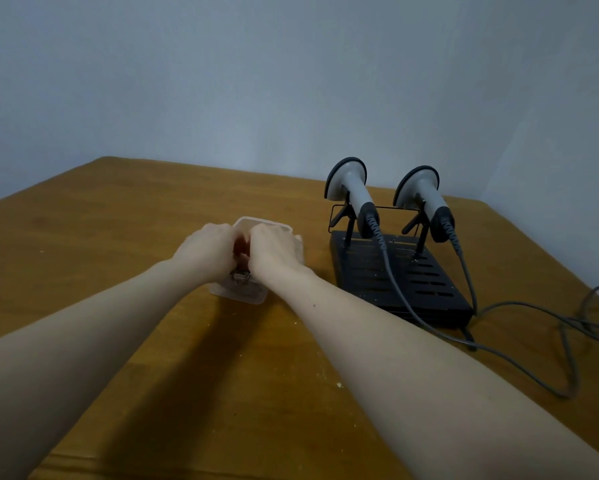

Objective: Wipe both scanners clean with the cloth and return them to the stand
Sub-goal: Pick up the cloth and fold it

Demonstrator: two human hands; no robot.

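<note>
From the head camera, both bare forearms reach forward over a brown wooden table (118,237). The left hand (208,251) and the right hand (274,252) meet over a small clear plastic box (256,296), fingers curled down into or around it. Something red (241,247) shows between the hands, but whether it is the cloth, and whether either hand grips it, I cannot tell. To the right of the box, apart from it, a black slotted stand (395,278) sits on the table. Two grey scanners rest on its prongs with their heads up: the left scanner (351,188) and the right scanner (421,197). Their grey cables (533,372) trail off across the table to the right.
</note>
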